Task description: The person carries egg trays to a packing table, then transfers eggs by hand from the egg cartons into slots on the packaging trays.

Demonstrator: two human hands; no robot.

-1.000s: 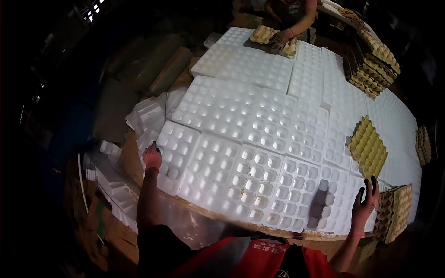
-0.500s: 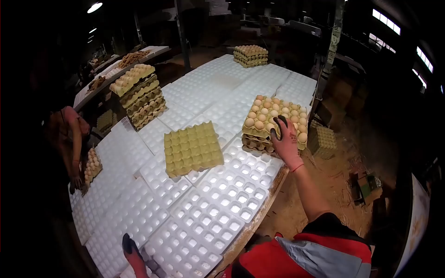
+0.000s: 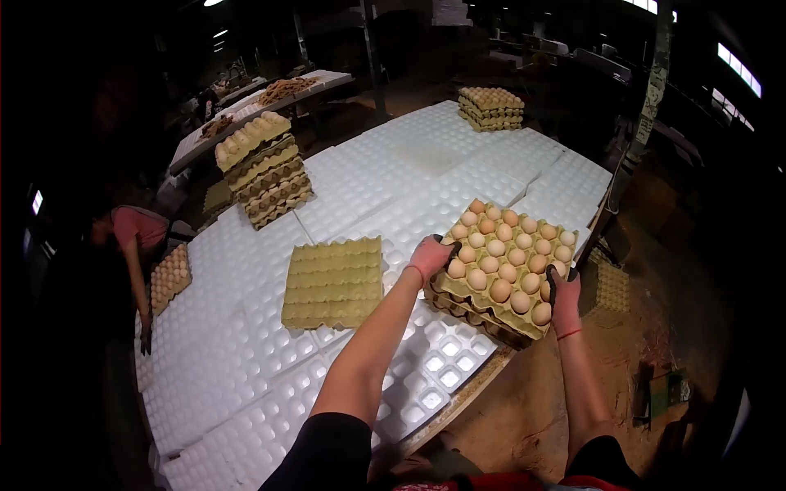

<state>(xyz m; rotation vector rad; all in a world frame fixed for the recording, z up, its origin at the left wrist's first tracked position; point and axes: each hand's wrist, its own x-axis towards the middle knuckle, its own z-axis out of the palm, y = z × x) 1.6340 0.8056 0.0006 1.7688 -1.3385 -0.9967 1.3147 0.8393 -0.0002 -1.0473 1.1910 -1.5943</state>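
Note:
A pulp egg tray [image 3: 490,285] full of brown and pale eggs lies on top of a short stack of trays [image 3: 458,308] at the table's right edge. My left hand [image 3: 434,255], in a pink glove with dark fingertips, grips its left side. On the opposite side my right hand [image 3: 565,301], gloved the same way, has its fingers closed on the rim. Whether the top tray is lifted off the stack I cannot tell. Left of my left forearm, a greenish empty-looking egg tray [image 3: 334,282] rests on the white dimpled panels [image 3: 237,327].
A tall, leaning stack of egg trays [image 3: 270,176] stands at the left, a lower stack [image 3: 491,108] at the far end. A co-worker [image 3: 135,233] bends beside another egg-filled tray [image 3: 169,278]. A post [image 3: 652,102] rises beyond the table's right side.
My left hand has come up from the table's near edge to the egg tray's left side. My right hand has shifted to its right rim. The tray now looks turned and nearer.

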